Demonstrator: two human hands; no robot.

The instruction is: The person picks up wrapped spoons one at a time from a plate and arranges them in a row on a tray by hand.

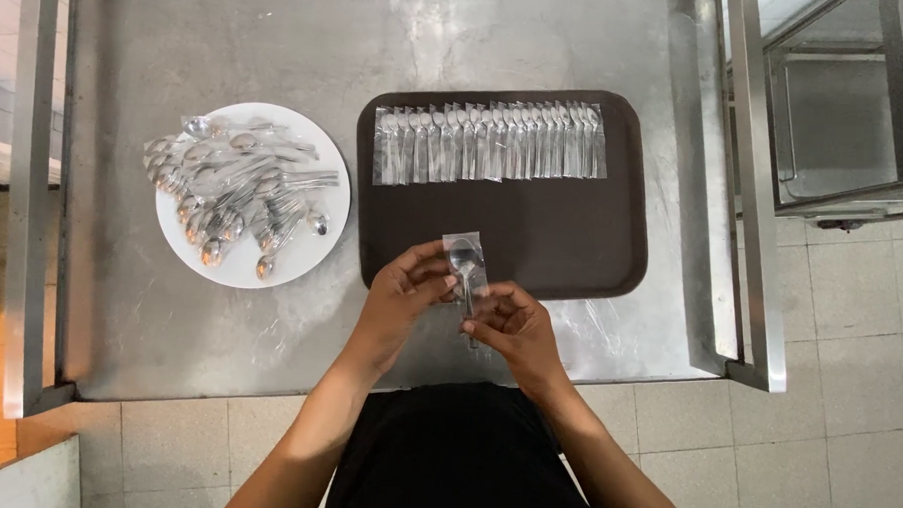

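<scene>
**A spoon in a clear bag, held by both hands**

The person holds one spoon in front of them, over the near edge of the brown tray. The spoon sits inside a thin clear plastic sleeve. Its round bowl points away from the person, toward the far side of the tray. Its handle points back toward the person's body. So the spoon's long line runs from near to far, almost straight up and down in the head view, with a small tilt.

The left hand is beside the spoon's bowl end. Its fingers are bent in and pinch the left side of the sleeve. The right hand is lower and nearer the body. Its fingers are closed on the handle end of the spoon. Both hands touch the wrapped spoon, one at each end, so the spoon lies between them. The left hand is nearer the bowl and the right hand is nearer the handle tip.

On the far part of the tray lies a row of wrapped spoons, side by side, all with their long lines going near to far, the same way as the held spoon. The near half of the tray is bare.

To the left of the tray is a white plate with a pile of loose spoons. Everything rests on a steel table.
</scene>
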